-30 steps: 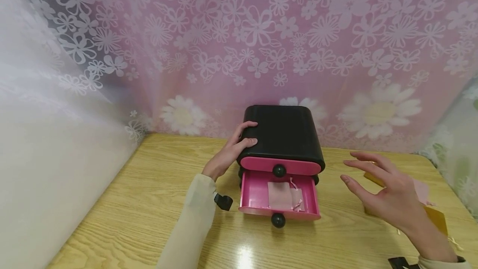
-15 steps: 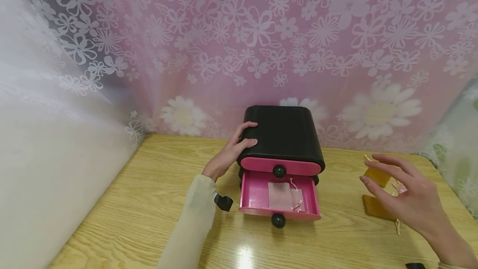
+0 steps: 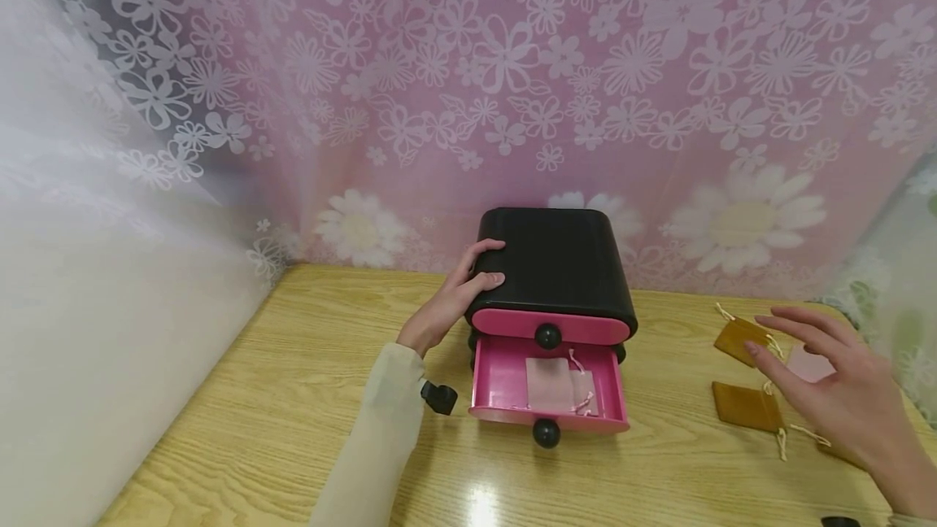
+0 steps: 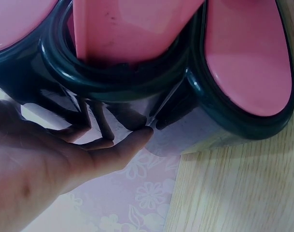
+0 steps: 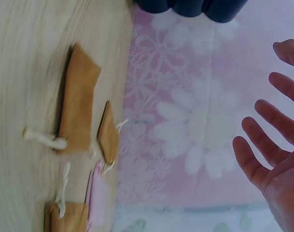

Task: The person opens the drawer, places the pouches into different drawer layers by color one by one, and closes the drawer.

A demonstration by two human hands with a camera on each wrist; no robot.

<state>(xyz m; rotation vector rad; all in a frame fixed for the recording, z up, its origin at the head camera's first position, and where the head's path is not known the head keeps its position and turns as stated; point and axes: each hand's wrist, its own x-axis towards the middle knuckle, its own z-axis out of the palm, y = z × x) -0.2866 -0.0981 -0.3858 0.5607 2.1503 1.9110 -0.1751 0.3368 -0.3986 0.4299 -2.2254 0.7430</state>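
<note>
My left hand [image 3: 446, 307] rests against the left side of a black drawer unit [image 3: 552, 254], its fingers reaching onto the top edge. In the left wrist view, my fingers [image 4: 130, 145] touch the glossy curved side. Below the pink top drawer front [image 3: 505, 324], a pink drawer [image 3: 498, 372] is pulled out, with pale pink drawstring pouches [image 3: 547, 385] lying in it. At the right, my right hand [image 3: 849, 381] hovers with spread fingers, holding nothing. Near it lie brown drawstring pouches [image 3: 747, 407] and a pale pink pouch [image 3: 808, 364], partly hidden by the hand.
The wooden table [image 3: 293, 397] carries everything. A pink floral curtain [image 3: 468, 104] hangs right behind the unit, and a whitish sheet [image 3: 110, 307] closes the left side. Round black knobs [image 3: 546, 433] stick out from the drawer fronts.
My right hand has moved right, away from the drawer unit and over the pouches, uncovering brown ones. My left hand and the pulled-out drawer have stayed where they were.
</note>
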